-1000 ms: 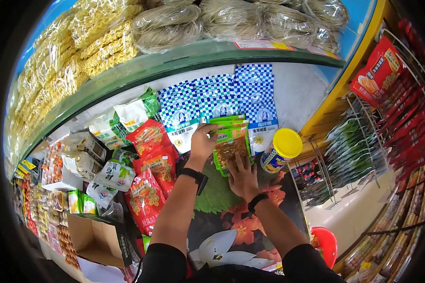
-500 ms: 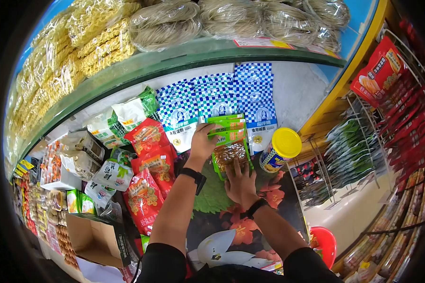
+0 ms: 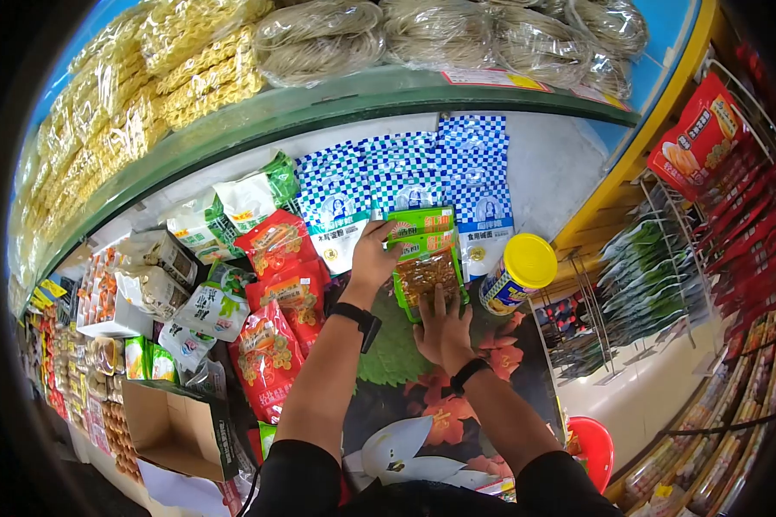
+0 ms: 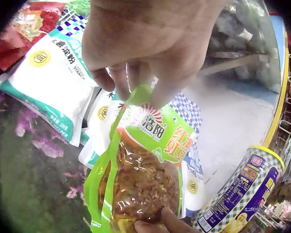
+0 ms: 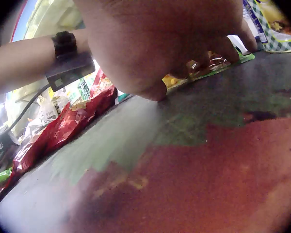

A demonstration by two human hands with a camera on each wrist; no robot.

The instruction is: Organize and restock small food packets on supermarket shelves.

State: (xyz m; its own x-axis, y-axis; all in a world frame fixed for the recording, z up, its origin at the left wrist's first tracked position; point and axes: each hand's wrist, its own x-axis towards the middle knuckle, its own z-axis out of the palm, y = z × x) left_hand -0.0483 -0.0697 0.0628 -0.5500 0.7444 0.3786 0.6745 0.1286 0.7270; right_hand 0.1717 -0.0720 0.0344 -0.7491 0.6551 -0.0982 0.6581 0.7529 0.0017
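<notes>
Several green-edged packets of brown food (image 3: 426, 274) lie overlapped on the dark flowered tabletop (image 3: 397, 345), below the blue-checked bags (image 3: 483, 207). My left hand (image 3: 373, 258) pinches the top left corner of the upper packet; in the left wrist view the fingers of that hand (image 4: 150, 53) are curled at the green corner of the packet (image 4: 145, 179). My right hand (image 3: 444, 332) rests with spread fingers on the lower part of the packets. Seen from the right wrist, the hand (image 5: 169, 43) hides most of them.
A yellow-lidded can (image 3: 517, 274) stands just right of the packets. Red bags (image 3: 267, 358) lie to the left, with an open cardboard box (image 3: 177, 431) beyond. A glass shelf edge (image 3: 336, 99) runs above; hanging packets (image 3: 647, 267) are at the right.
The upper packet has shifted up over the packets behind it, so less of their tops shows. Both hands stay on the packets, and the whole view has shifted slightly.
</notes>
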